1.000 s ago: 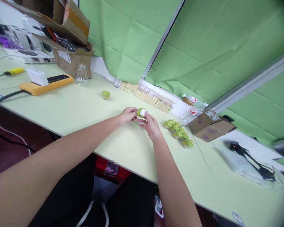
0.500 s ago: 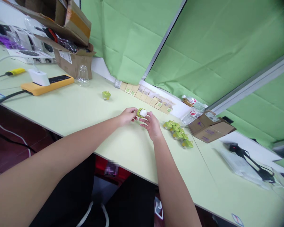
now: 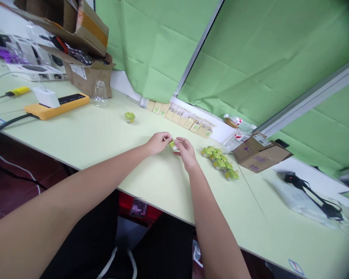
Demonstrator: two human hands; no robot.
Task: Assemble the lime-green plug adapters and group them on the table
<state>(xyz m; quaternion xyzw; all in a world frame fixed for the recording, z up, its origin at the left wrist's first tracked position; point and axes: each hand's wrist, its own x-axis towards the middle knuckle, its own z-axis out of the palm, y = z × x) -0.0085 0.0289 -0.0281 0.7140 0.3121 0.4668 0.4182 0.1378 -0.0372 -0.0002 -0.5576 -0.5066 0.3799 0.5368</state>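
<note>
Between my hands, above the table [image 3: 113, 143], is a small green-and-white piece [image 3: 172, 145], its kind too small to make out. My left hand [image 3: 159, 143] pinches its green left side between thumb and fingers. Closed on its white right side are the fingertips of my right hand [image 3: 187, 152], which hide part of it. To the right of that hand lies a cluster of small green-topped clear packs [image 3: 220, 163] with loops and something yellow at the bottom. One similar green-topped pack [image 3: 130, 117] stands apart, beyond my left hand.
Along the wall runs a row of small tan boxes [image 3: 180, 117]. A yellow power strip [image 3: 61, 106], a clear plastic bottle [image 3: 100, 94] and a screwdriver [image 3: 17, 91] lie to the left. Cardboard boxes [image 3: 261, 153] and a black strap-like item [image 3: 314, 197] are at right.
My right hand's fingers have closed from spread to gripping the piece. The piece has turned and dropped slightly, so less of its white part shows.
</note>
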